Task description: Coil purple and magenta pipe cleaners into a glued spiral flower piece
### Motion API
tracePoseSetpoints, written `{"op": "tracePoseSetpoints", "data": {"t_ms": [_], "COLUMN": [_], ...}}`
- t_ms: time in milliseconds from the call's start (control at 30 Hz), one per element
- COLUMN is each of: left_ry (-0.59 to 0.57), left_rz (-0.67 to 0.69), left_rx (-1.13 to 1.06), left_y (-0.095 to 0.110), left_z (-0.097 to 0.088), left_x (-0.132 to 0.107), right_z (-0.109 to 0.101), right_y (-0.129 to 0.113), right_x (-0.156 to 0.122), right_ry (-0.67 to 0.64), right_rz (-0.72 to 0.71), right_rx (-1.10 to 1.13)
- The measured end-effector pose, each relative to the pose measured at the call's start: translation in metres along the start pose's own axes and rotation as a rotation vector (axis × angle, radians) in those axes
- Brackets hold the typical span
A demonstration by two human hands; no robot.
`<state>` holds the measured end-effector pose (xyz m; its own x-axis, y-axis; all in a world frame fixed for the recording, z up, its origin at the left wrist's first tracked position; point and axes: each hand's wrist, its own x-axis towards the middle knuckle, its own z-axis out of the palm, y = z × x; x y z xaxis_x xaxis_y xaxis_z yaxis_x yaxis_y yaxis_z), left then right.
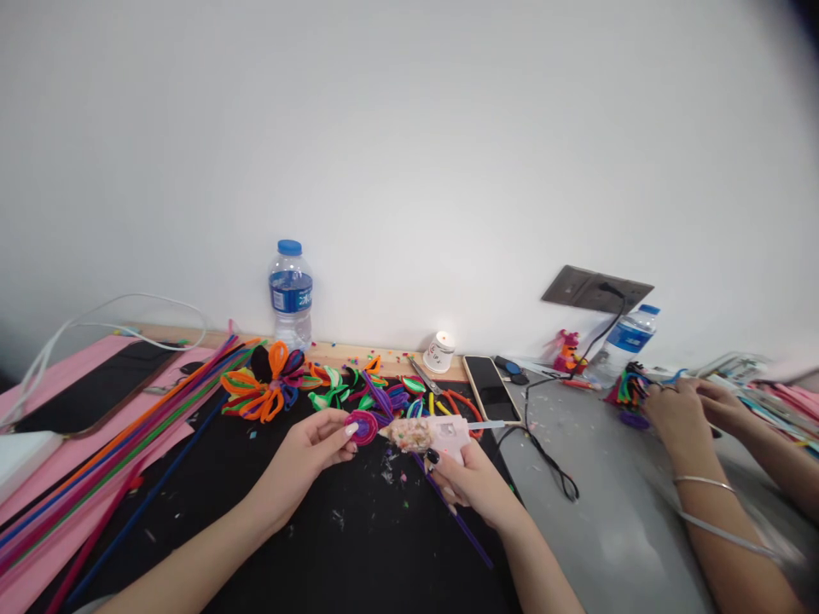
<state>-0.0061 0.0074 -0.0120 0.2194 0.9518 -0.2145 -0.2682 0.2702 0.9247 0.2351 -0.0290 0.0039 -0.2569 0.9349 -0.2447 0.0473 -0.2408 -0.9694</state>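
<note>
Between the thumb and fingers of my left hand [311, 452] is a coiled pipe-cleaner disc [364, 427], magenta outside and purple within. My right hand [472, 479] grips a pale pink hot glue gun [451, 435] with a glue stick sticking out of its back end. Its nozzle points left and is close to the disc's edge; whether they touch I cannot tell. A purple pipe cleaner [457, 516] slants down past my right fingers. Behind my hands lie bright looped pipe-cleaner pieces, among them an orange flower [262, 384].
Scissors [425, 375], a paper cup [439, 351] and a phone [491, 389] stand or lie behind. A water bottle [290, 294] is by the wall. Long pipe cleaners [121, 448] cover the left side. A black cord [550, 465] crosses the grey table; a co-worker's hands [682, 414] work at right.
</note>
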Motion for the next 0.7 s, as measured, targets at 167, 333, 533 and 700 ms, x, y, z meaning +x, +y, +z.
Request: {"op": "tracePoseSetpoints", "data": {"t_ms": [167, 333, 533, 700], "left_ry": [-0.017, -0.016, -0.03, -0.022], "left_rz": [-0.031, -0.056, -0.089, -0.111], "left_rx": [-0.046, -0.076, -0.09, -0.117], "left_y": [0.0018, 0.0043, 0.006, 0.0069], "left_z": [0.0015, 0.0044, 0.0055, 0.0062], "left_x": [-0.0014, -0.003, -0.0041, -0.0051], "right_z": [-0.0009, -0.0018, -0.0017, -0.0022], "right_y": [0.0027, 0.0059, 0.006, 0.0054], "right_x": [-0.0005, 0.0, 0.0, -0.0004], "right_ry": [-0.004, -0.014, -0.052, -0.025], "right_rz": [-0.008, 0.009, -0.001, -0.003], "right_rx": [0.011, -0.004, -0.031, 0.001]}}
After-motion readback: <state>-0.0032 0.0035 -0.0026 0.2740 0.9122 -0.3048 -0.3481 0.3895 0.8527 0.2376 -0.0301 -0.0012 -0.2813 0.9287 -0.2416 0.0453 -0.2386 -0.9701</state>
